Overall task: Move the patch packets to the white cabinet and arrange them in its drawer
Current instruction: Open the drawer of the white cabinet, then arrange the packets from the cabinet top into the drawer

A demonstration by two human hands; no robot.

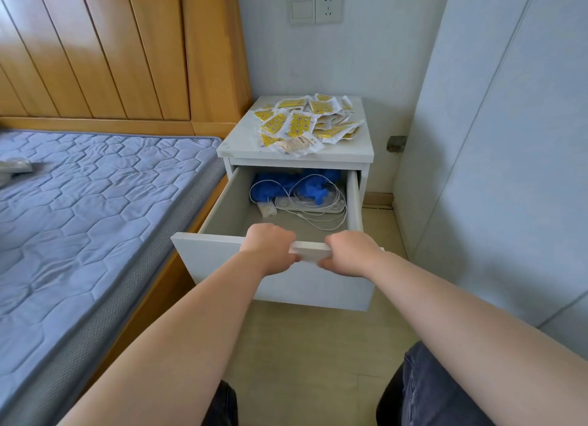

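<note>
Several yellow-and-white patch packets (305,121) lie in a loose heap on top of the white cabinet (235,145). One beige packet (297,145) sits at the front of the heap. The cabinet's drawer (216,260) is pulled far out. My left hand (270,247) and my right hand (350,253) both grip the top edge of the drawer front, side by side near its middle, fingers curled over the rim. No packet lies inside the drawer.
At the back of the drawer lie a white power strip (310,204), a white cable (321,222) and blue cloth-like stuff (286,183). A bed with a blue mattress (95,203) stands left. A white wardrobe (493,171) stands right. My knees show at the bottom.
</note>
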